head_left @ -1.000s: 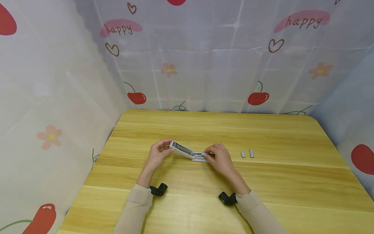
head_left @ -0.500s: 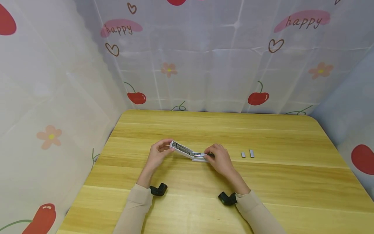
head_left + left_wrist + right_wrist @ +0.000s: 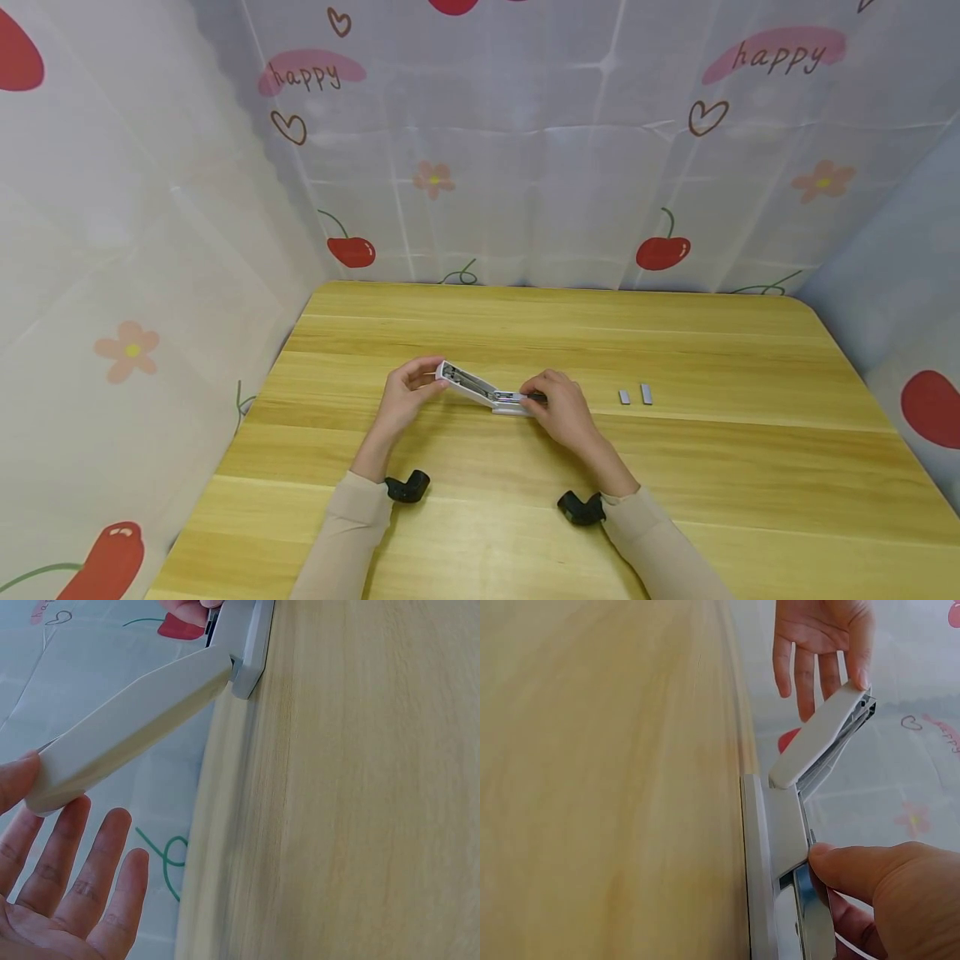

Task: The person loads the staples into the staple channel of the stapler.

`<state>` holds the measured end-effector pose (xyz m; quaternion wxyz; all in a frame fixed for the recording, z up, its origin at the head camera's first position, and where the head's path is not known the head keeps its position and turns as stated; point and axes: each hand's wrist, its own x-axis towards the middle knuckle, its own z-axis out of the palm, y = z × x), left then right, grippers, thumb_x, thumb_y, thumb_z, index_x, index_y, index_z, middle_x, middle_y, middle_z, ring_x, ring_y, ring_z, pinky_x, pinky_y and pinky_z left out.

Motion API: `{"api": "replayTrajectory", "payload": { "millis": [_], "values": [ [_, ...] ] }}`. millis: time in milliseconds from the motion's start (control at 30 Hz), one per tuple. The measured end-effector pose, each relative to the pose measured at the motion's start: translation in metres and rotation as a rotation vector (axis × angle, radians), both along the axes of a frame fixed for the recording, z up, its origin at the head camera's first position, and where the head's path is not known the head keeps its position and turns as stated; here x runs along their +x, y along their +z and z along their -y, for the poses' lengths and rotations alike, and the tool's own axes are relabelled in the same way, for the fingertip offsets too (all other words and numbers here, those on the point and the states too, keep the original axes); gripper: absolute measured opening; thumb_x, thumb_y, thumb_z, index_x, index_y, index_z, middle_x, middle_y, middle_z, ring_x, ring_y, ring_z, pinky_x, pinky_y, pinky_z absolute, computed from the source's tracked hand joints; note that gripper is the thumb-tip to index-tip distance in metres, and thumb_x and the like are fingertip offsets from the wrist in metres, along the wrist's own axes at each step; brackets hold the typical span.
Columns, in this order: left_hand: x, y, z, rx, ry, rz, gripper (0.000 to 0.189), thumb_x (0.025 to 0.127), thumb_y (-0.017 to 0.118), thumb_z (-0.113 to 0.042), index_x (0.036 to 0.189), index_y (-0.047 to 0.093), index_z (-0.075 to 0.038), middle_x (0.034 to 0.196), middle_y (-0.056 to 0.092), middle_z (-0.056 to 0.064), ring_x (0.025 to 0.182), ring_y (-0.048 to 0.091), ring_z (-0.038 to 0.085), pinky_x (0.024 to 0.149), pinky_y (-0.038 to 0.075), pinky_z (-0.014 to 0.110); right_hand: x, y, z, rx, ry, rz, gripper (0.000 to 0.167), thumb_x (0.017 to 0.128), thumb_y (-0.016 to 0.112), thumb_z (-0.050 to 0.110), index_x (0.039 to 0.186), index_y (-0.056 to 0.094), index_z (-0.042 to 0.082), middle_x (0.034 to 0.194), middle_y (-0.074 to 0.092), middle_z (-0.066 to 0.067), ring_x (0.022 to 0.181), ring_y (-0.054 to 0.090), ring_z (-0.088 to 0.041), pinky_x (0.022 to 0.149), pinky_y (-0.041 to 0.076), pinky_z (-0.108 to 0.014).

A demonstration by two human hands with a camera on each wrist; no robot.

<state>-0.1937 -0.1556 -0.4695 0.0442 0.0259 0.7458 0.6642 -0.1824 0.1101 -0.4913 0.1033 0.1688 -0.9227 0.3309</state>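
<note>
A white stapler [image 3: 512, 408] stands on the table, its long top arm [image 3: 135, 720] swung up and tilted toward the left. The thumb and fingertips of my left hand [image 3: 402, 398] pinch the raised end of that arm, while the other fingers spread loosely below it. On the base, my right hand [image 3: 566, 408] pinches the side of the metal staple channel [image 3: 814, 915] with thumb and fingers. A small black part [image 3: 537, 398] shows beneath those right fingertips, partly hidden. Inside the channel, the contents are too small to tell.
Two small grey strips that look like staples, a shorter strip [image 3: 624, 397] and a longer strip [image 3: 647, 394], lie right of my right hand. The wooden table [image 3: 480, 325] runs back to a patterned curtain [image 3: 517, 200]. Black wrist cameras sit at both cuffs.
My right hand has slid slightly left along the stapler's base, and the black part has moved left with it. The left hand and raised arm stay in place.
</note>
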Motion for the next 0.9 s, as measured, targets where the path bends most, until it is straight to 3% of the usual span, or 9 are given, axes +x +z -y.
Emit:
{"api": "replayTrajectory", "payload": {
  "millis": [900],
  "values": [
    [0.0004, -0.0002, -0.0003, 0.019, -0.005, -0.021, 0.041, 0.088, 0.069, 0.001, 0.128, 0.061, 0.001, 0.125, 0.061, 0.022, 0.11, 0.061, 0.03, 0.082, 0.054, 0.02, -0.0003, -0.0006, 0.0026, -0.007, 0.016, -0.032, 0.01, 0.083, 0.078, 0.014, 0.093, 0.079, 0.013, 0.088, 0.067, -0.001, 0.084, 0.061, -0.021, 0.075, 0.046, -0.039]
  ]
}}
